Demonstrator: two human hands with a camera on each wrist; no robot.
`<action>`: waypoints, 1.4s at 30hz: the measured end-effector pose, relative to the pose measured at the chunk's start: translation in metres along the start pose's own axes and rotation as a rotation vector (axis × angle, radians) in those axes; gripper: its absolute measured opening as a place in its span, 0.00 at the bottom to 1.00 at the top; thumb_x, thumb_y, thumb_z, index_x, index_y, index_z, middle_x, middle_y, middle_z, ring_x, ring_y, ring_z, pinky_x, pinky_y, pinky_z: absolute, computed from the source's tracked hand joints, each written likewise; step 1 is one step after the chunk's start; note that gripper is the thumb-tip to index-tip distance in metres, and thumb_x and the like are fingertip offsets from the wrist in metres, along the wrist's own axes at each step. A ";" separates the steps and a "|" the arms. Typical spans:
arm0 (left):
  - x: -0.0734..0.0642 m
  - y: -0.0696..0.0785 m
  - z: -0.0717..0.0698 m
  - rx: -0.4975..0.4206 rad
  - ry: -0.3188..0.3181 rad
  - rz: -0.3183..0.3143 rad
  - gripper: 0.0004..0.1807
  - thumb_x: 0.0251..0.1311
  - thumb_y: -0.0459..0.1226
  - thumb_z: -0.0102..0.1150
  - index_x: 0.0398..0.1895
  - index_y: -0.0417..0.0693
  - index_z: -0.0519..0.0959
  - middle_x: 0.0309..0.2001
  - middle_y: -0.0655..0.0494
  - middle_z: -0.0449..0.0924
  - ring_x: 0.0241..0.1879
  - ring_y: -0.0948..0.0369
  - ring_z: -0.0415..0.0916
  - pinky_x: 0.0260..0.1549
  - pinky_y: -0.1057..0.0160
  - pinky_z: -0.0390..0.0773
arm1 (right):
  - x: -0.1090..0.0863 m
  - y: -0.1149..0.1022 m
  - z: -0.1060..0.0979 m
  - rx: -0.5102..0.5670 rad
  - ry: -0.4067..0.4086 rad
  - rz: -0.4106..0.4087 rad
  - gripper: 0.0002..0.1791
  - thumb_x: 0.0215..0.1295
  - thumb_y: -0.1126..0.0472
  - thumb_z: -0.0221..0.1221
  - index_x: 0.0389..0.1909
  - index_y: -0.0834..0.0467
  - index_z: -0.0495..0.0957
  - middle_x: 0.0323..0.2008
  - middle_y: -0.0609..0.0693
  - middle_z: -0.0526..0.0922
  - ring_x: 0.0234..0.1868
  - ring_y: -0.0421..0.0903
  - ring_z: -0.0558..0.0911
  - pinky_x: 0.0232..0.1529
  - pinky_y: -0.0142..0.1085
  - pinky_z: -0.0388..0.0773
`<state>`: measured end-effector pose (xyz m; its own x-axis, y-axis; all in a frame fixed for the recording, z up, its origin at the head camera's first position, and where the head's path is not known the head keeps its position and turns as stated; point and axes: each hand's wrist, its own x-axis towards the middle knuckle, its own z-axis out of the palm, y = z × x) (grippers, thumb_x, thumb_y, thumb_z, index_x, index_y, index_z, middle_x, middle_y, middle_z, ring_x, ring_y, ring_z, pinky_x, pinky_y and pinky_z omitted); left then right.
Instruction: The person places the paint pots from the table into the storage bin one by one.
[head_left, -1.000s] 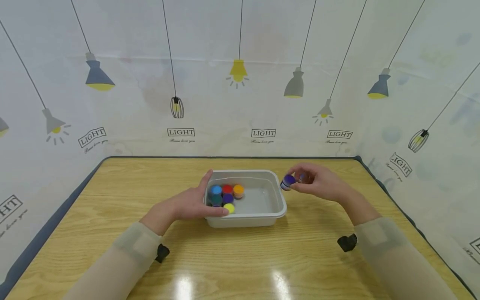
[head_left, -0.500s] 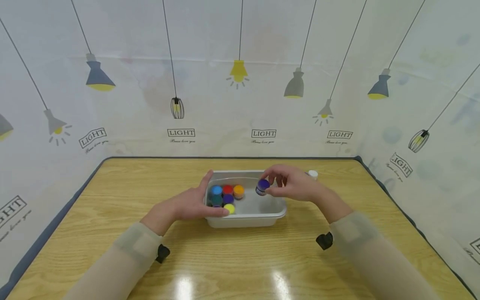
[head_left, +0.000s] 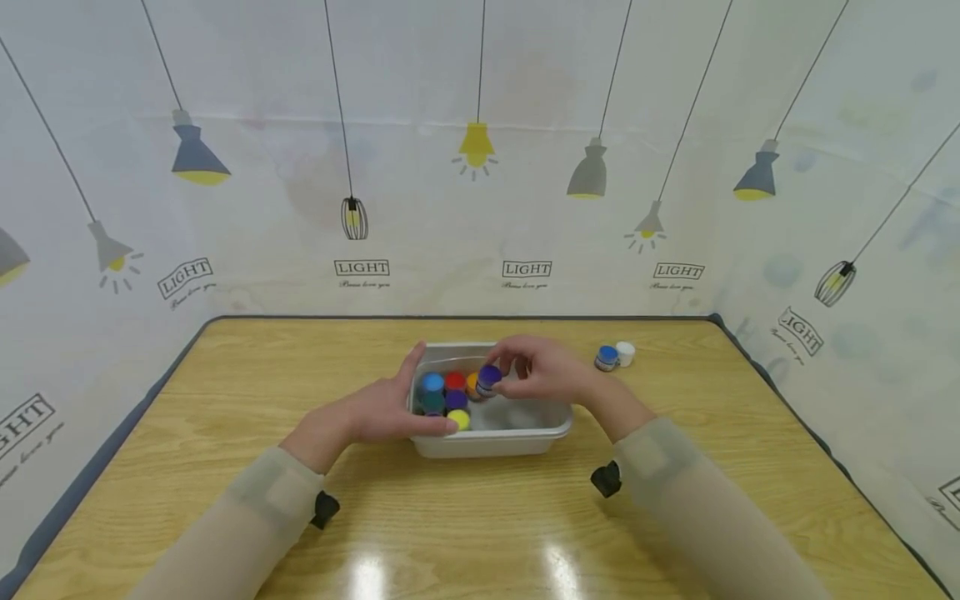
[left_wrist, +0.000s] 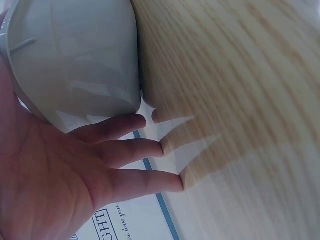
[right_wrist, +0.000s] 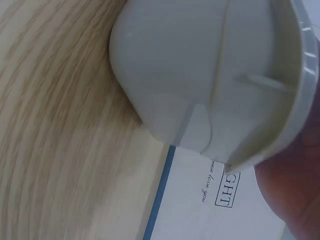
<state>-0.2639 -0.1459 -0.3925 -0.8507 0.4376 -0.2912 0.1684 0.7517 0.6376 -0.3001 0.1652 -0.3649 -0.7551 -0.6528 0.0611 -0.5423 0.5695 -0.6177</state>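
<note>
A grey-white plastic bin (head_left: 480, 444) stands on the table. My left hand (head_left: 369, 407) rests on its left end, thumb along the front rim; in the left wrist view several fingers (left_wrist: 145, 181) stretch out straight by the bin wall. My right hand (head_left: 546, 370) pinches a small paint jar (head_left: 489, 377) with a purple lid, tilted over the bin's middle beside an orange-lidded jar (head_left: 473, 384). In the bin's left part sit jars with light blue (head_left: 432, 382), red (head_left: 455, 381), dark green, purple (head_left: 456, 400) and yellow (head_left: 458, 418) lids. The bin wall hides the right fingers in the right wrist view.
Two more jars, one blue-lidded (head_left: 607, 357) and one white-lidded (head_left: 626, 353), stand close together on the wooden table (head_left: 480, 533) to the right of the bin. A printed cloth wall (head_left: 420, 183) rises behind the table's dark back edge and along both sides.
My right hand has carried the purple-lidded jar leftward from beside the bin to over its inside. The blue and white jars on the table have come into view. My left hand stays put.
</note>
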 end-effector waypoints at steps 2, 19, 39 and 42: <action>0.000 0.000 0.001 -0.002 0.000 -0.001 0.79 0.54 0.78 0.68 0.91 0.61 0.25 0.84 0.33 0.62 0.79 0.36 0.68 0.77 0.31 0.67 | 0.004 0.001 0.004 -0.005 -0.002 0.002 0.18 0.70 0.56 0.71 0.60 0.47 0.86 0.44 0.46 0.85 0.39 0.45 0.79 0.41 0.36 0.78; -0.001 -0.001 -0.001 -0.010 0.004 0.027 0.78 0.57 0.76 0.68 0.91 0.60 0.24 0.81 0.32 0.66 0.74 0.39 0.73 0.76 0.33 0.69 | 0.012 0.006 0.023 -0.071 -0.030 0.080 0.17 0.69 0.53 0.74 0.57 0.42 0.87 0.43 0.40 0.86 0.42 0.43 0.81 0.47 0.38 0.82; 0.001 -0.002 0.001 -0.007 -0.004 0.016 0.77 0.57 0.77 0.67 0.91 0.62 0.24 0.83 0.33 0.62 0.76 0.37 0.71 0.76 0.30 0.68 | 0.011 -0.002 0.025 -0.295 -0.152 0.129 0.17 0.74 0.47 0.71 0.61 0.35 0.85 0.42 0.35 0.86 0.39 0.39 0.83 0.45 0.38 0.83; 0.001 -0.002 0.001 -0.007 -0.002 0.018 0.77 0.57 0.76 0.67 0.91 0.61 0.25 0.83 0.33 0.63 0.76 0.37 0.71 0.76 0.31 0.68 | 0.011 -0.002 0.025 -0.303 -0.155 0.134 0.17 0.75 0.48 0.70 0.61 0.35 0.85 0.43 0.35 0.87 0.39 0.38 0.83 0.45 0.38 0.83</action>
<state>-0.2642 -0.1464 -0.3943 -0.8464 0.4521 -0.2814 0.1803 0.7405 0.6474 -0.2980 0.1441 -0.3824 -0.7750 -0.6166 -0.1384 -0.5441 0.7625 -0.3501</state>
